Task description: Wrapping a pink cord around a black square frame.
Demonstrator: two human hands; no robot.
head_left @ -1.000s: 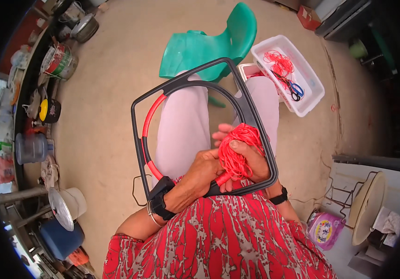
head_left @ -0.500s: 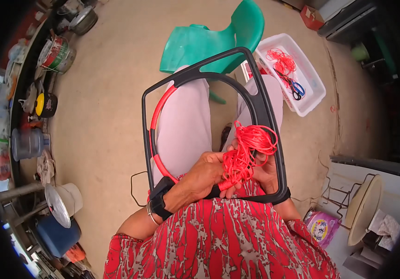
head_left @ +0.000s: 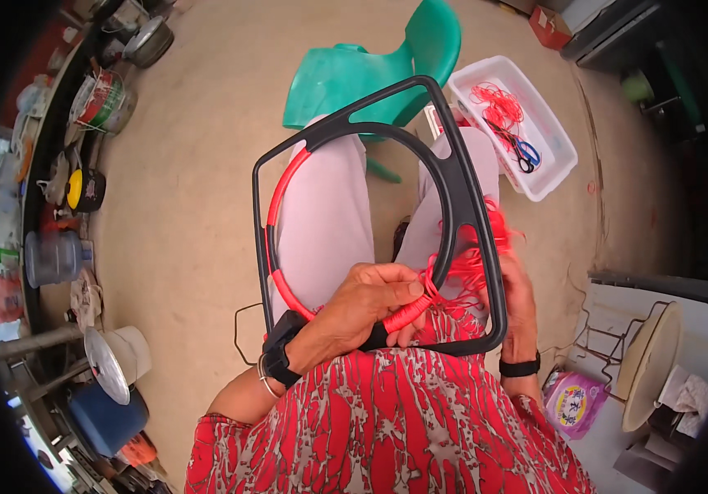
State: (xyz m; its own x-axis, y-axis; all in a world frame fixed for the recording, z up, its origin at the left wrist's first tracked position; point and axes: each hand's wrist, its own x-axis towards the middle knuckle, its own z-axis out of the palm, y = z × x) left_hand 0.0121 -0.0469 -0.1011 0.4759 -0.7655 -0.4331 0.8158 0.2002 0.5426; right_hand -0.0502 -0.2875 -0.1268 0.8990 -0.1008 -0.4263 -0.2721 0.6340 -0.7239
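Across my lap lies a black frame (head_left: 471, 198) with a round inner ring, parts of which are wrapped in red cord (head_left: 290, 183). My left hand (head_left: 370, 300) closes around the ring's lower right part, thumb and forefinger pinching strands beside a tight red wrapping (head_left: 408, 313). Just outside the frame's right side, my right hand (head_left: 518, 292) grips a loose bundle of red cord (head_left: 498, 229); some of its fingers are blurred or hidden. Strands run from the bundle under the frame's right bar to the left hand.
A green plastic chair (head_left: 345, 82) stands ahead of my knees. To its right, a white tub (head_left: 564, 169) holds tangled red cord (head_left: 498, 107) and scissors (head_left: 526, 155). Pots, a water jug (head_left: 53, 257) and a lidded bucket (head_left: 127, 358) line the left; a purple package (head_left: 572, 403) lies right.
My right hand has moved right with the cord bundle, from inside the frame to beyond its right bar. The left hand stays at the ring, and the wrapping beside it is now more exposed.
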